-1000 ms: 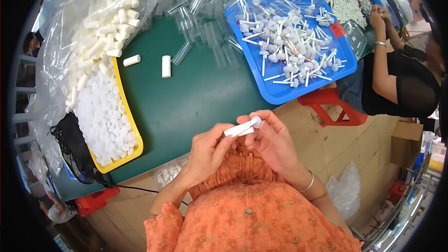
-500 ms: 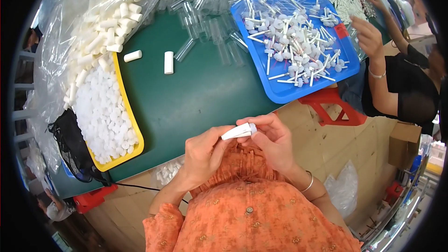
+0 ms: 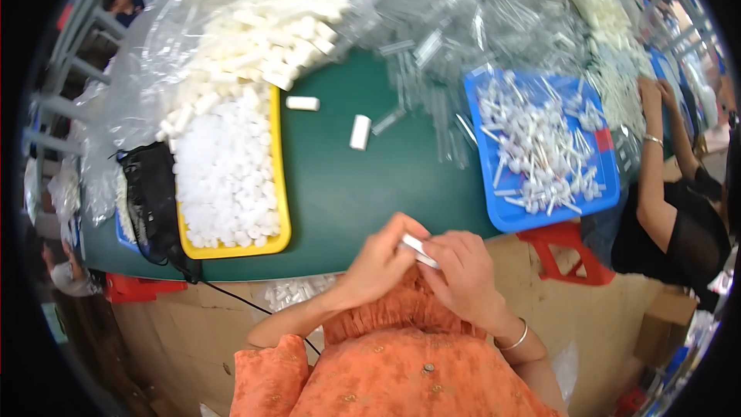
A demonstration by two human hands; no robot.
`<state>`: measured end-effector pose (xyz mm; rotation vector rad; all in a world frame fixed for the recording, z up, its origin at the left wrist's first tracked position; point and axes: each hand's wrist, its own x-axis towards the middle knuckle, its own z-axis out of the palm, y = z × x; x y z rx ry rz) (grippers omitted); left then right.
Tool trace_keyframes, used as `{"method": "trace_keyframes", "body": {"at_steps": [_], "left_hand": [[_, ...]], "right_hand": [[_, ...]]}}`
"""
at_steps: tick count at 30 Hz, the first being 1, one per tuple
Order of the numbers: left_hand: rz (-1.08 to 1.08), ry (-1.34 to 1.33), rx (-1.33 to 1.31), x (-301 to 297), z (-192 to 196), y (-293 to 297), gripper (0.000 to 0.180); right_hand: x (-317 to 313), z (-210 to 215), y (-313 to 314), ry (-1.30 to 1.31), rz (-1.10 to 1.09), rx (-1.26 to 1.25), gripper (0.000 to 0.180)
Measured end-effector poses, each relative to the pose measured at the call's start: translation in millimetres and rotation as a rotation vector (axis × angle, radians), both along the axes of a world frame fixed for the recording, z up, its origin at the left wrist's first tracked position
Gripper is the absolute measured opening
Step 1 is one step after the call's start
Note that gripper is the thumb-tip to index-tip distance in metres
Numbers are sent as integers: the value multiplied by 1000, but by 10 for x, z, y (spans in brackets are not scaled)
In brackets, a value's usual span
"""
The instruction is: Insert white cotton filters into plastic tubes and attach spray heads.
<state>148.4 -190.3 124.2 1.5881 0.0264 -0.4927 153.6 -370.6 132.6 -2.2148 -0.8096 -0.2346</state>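
Note:
Above my lap, just off the table's front edge, my left hand and my right hand meet around a slim white tube-shaped piece. Fingers of both hands are closed on it, covering its ends; its exact kind cannot be made out. On the green table beyond lie two loose white cylinders. To the left, a yellow tray is full of small white caps. A blue tray on the right holds many white sticks with pale round heads.
White cylinders are heaped in clear plastic at the back left. Transparent tubes pile up at the back middle. A black mesh bag lies beside the yellow tray. A co-worker's arm and a red stool are at the right.
The view has shifted, so the table and trays appear lower and further right. My hands have closed more over the white piece, hiding its capped end. The co-worker's hand has left the blue tray's side.

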Motion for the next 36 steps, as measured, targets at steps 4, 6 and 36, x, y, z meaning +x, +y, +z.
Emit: {"method": "trace_keyframes", "body": {"at_steps": [4, 6, 36], "left_hand": [[-204, -62, 64, 332, 423, 295, 30], [110, -681, 500, 719, 354, 768, 28], [281, -1149, 2030, 5893, -304, 4128, 58]], "right_hand": [[129, -169, -51, 29, -49, 167, 29], [162, -265, 8, 29, -58, 169, 26], [233, -729, -33, 853, -52, 131, 10]]}}
